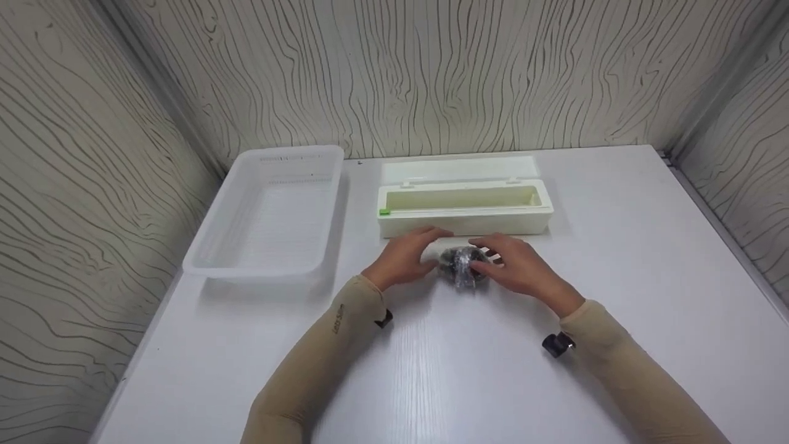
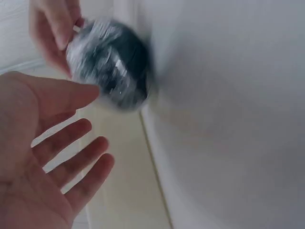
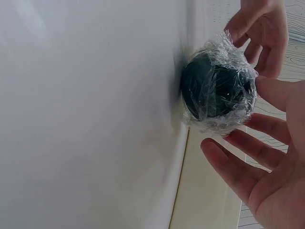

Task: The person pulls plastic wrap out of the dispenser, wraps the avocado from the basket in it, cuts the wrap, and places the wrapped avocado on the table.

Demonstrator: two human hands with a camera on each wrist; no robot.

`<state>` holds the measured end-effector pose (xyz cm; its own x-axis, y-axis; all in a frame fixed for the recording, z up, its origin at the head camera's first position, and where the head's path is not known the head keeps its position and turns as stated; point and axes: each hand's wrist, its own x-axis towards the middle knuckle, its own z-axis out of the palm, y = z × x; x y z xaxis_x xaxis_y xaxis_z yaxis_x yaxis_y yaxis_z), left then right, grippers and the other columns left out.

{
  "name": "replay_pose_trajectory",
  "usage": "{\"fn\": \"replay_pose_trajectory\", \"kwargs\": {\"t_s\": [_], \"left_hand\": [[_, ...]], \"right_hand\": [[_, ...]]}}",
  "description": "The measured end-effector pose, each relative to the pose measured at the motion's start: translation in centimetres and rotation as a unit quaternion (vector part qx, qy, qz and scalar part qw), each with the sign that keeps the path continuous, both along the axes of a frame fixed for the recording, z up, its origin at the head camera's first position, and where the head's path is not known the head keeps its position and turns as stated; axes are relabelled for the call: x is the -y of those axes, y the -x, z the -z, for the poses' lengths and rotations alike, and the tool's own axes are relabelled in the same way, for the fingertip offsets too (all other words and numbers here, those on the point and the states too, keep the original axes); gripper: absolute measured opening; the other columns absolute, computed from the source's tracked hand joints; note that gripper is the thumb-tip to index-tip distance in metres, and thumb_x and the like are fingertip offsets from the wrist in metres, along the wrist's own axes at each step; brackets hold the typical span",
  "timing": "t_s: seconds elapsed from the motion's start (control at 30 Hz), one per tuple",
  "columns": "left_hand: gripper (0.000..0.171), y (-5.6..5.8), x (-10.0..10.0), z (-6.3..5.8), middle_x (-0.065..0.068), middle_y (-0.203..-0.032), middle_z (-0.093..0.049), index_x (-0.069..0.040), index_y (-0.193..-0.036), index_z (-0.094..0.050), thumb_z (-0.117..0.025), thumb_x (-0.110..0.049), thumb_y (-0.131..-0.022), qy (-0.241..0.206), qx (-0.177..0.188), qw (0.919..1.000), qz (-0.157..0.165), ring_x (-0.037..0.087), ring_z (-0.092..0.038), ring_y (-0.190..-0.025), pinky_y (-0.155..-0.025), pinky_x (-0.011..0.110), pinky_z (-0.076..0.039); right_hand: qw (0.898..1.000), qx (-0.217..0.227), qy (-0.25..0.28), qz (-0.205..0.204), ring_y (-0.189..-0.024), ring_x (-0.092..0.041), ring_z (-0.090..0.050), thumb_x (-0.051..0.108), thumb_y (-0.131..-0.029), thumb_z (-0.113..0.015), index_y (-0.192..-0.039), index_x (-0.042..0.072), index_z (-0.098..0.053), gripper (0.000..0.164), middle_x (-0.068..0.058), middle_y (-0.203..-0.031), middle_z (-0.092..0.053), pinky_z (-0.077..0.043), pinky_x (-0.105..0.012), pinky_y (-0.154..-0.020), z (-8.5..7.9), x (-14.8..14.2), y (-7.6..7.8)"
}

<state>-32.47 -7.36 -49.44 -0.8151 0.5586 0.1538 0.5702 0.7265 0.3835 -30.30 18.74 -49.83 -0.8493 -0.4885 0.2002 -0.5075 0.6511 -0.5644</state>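
A dark green, round item [image 3: 205,88] wrapped in crumpled cling film sits on the table between both hands; its exact kind is hidden by the film. The right hand [image 1: 521,265] has its thumb and some fingertips against the film, bent around the far and right sides. On the other side, the left hand [image 1: 404,256] keeps its fingers spread and loosely bent, the thumb tip at or near the film. Just behind them stands a long white box [image 1: 465,223] with its lid [image 1: 459,168] raised and a green slider [image 1: 384,211] on the left of its rim.
To the left lies a large white translucent basket [image 1: 256,271] with a slotted far wall. Wood-patterned panels [image 1: 394,74] enclose the white table [image 1: 431,382] at the back and sides. Each sleeved wrist carries a small black camera, such as the right one [image 1: 556,345].
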Motion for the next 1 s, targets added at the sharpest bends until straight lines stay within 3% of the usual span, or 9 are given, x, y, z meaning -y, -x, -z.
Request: {"fn": "replay_pose_trajectory", "kwargs": {"t_s": [0.1,0.2,0.3,0.47,0.57,0.77,1.0], "left_hand": [[0.055,1.4,0.9,-0.9,0.003,-0.151,-0.056,-0.018,-0.149,-0.053,-0.072,-0.023,-0.098,0.002,-0.057,0.9974,-0.045,0.025,-0.051,-0.142,-0.119,0.044,-0.042],[0.054,3.0,1.8,-1.5,0.003,-0.152,-0.054,-0.017,-0.15,-0.053,-0.07,-0.031,-0.1,-0.002,-0.112,0.9889,-0.098,0.025,-0.047,-0.144,-0.12,0.046,-0.04],[0.062,4.5,2.6,-1.7,0.002,-0.158,-0.049,-0.02,-0.153,-0.049,-0.069,-0.044,-0.099,0.006,-0.134,0.9814,-0.137,0.025,-0.041,-0.149,-0.122,0.048,-0.036],[0.092,6.0,3.2,-1.3,-0.001,-0.173,-0.023,-0.03,-0.164,-0.028,-0.068,-0.067,-0.09,0.045,-0.088,0.9821,-0.161,0.031,-0.018,-0.16,-0.129,0.054,-0.021],[0.104,6.4,3.2,-0.9,-0.002,-0.175,-0.013,-0.032,-0.166,-0.019,-0.069,-0.073,-0.085,0.054,-0.048,0.9831,-0.169,0.035,-0.012,-0.161,-0.13,0.056,-0.017],[0.111,6.8,3.1,-0.3,0.001,-0.175,-0.013,-0.031,-0.167,-0.015,-0.074,-0.07,-0.082,0.069,-0.008,0.9808,-0.183,0.033,-0.009,-0.162,-0.13,0.051,-0.017],[0.105,7.1,3.1,-0.1,0.002,-0.174,-0.017,-0.026,-0.166,-0.022,-0.08,-0.058,-0.085,0.072,0.0,0.9805,-0.183,0.031,-0.007,-0.162,-0.125,0.048,-0.033]], "right_hand": [[1.0,-0.011,-0.02,0.009,-0.113,-0.038,-0.068,0.03,-0.099,-0.072,-0.141,0.008,-0.063,0.048,-0.016,-0.129,-0.065,-0.058,-0.054,-0.093,-0.3,0.2,-0.2],[0.999,-0.018,-0.035,0.013,-0.119,-0.038,-0.065,0.034,-0.099,-0.072,-0.144,0.012,-0.061,0.051,-0.014,-0.132,-0.063,-0.055,-0.057,-0.097,-0.5,0.5,-0.4],[0.999,-0.025,-0.04,0.011,-0.122,-0.037,-0.064,0.035,-0.098,-0.073,-0.145,0.013,-0.06,0.053,-0.013,-0.134,-0.063,-0.053,-0.058,-0.099,-0.5,0.9,-0.5],[0.998,-0.031,-0.052,0.009,-0.125,-0.035,-0.062,0.038,-0.096,-0.074,-0.147,0.014,-0.058,0.058,-0.012,-0.138,-0.06,-0.052,-0.057,-0.102,-0.3,1.5,-0.7],[0.998,-0.028,-0.06,0.006,-0.127,-0.035,-0.06,0.039,-0.096,-0.074,-0.15,0.015,-0.055,0.062,-0.012,-0.14,-0.057,-0.052,-0.057,-0.103,-0.2,2.0,-0.9],[0.996,-0.024,-0.081,0.0,-0.13,-0.034,-0.058,0.043,-0.095,-0.075,-0.154,0.019,-0.05,0.068,-0.01,-0.145,-0.054,-0.052,-0.056,-0.104,0.0,2.7,-1.1],[0.994,-0.024,-0.105,-0.009,-0.131,-0.035,-0.057,0.041,-0.094,-0.076,-0.152,0.017,-0.052,0.067,-0.01,-0.146,-0.053,-0.052,-0.057,-0.102,0.6,3.2,-1.1]]}}
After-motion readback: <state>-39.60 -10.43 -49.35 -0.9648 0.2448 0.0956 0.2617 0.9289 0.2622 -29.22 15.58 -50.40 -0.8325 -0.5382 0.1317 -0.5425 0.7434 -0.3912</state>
